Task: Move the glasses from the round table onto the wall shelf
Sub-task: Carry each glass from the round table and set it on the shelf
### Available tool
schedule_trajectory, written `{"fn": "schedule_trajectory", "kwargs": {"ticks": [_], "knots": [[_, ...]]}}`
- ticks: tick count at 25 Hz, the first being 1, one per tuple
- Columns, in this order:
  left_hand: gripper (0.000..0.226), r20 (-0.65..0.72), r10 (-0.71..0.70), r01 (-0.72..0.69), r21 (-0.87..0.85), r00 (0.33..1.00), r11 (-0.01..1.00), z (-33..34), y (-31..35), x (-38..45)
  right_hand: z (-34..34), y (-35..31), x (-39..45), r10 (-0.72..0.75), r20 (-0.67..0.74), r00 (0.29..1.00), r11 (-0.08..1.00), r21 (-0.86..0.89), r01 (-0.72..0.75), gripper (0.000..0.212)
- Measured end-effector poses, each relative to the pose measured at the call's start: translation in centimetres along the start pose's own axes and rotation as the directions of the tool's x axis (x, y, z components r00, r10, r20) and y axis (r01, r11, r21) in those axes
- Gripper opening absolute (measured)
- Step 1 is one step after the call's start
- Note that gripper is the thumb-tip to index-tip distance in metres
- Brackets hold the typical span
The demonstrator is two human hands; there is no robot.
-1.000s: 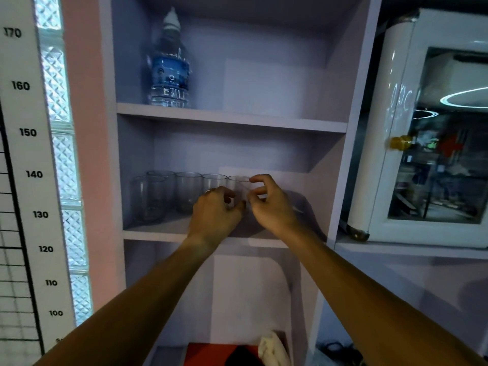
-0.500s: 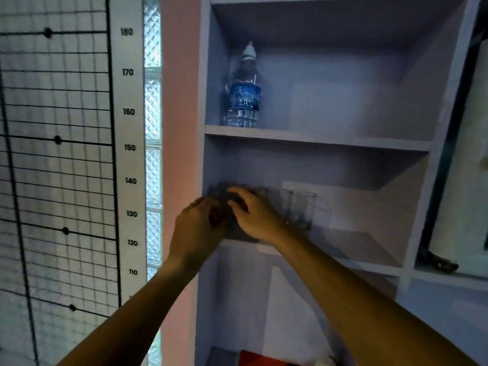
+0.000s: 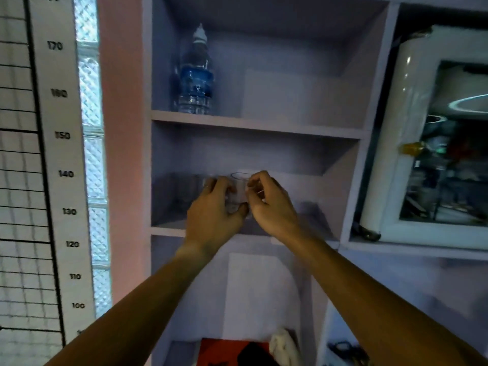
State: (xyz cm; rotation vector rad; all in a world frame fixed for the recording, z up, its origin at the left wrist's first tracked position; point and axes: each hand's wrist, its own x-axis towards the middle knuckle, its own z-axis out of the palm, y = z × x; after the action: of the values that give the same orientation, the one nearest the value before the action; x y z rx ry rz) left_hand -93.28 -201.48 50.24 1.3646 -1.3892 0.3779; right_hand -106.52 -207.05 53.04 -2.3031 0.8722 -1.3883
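**Two hands settle a glass into the row on the middle shelf**

The fingers of the left hand (image 3: 215,207) curl around the left side of a clear glass (image 3: 239,192), thumb low near its base, a ring showing on one finger. The right hand (image 3: 269,204) pinches the glass from the other side, fingertips up by the rim and thumb lower on the wall. Both hands are closed on this one glass, which suggests care more than need: clear glass in dim light is slippery and hard to read, and a grip from both sides keeps it upright while it is nudged into line.

The glass stands upright at the middle level of the wall shelf (image 3: 169,229). Whether its base is already resting on the board I cannot tell, since the hands cover it. Just to its left a row of other glasses (image 3: 182,191) shows faintly against the back panel, blurred and too dim to count. The held glass sits at the right end of that row, so the placing looks meant to keep them packed together and leave the right part of the board free.

On the level above, a water bottle (image 3: 195,75) stands at the left, well apart from the glasses. The round table is out of view. My judgement: the task is well along, with release the next step.
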Motion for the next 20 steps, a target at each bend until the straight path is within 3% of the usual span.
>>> {"fn": "schedule_trajectory", "kwargs": {"ticks": [6, 13, 20], "knots": [[0.026, 0.237, 0.062, -0.041, -0.092, 0.969, 0.995, 6.3, 3.3, 1.4, -5.0, 3.4, -1.6, 0.180, -0.081, 0.980, 0.974, -0.126, -0.189, 0.012], [0.024, 0.260, 0.033, -0.036, 0.008, 0.965, 0.999, 8.1, 2.2, 2.9, -5.2, 4.1, -0.7, 0.290, -0.051, 0.956, 0.957, 0.001, -0.290, 0.041], [0.029, 0.273, 0.034, -0.053, 0.063, 0.962, 0.997, 7.6, 1.6, 3.2, -4.3, 4.2, -0.2, 0.298, -0.062, 0.953, 0.954, -0.023, -0.300, 0.034]]}}
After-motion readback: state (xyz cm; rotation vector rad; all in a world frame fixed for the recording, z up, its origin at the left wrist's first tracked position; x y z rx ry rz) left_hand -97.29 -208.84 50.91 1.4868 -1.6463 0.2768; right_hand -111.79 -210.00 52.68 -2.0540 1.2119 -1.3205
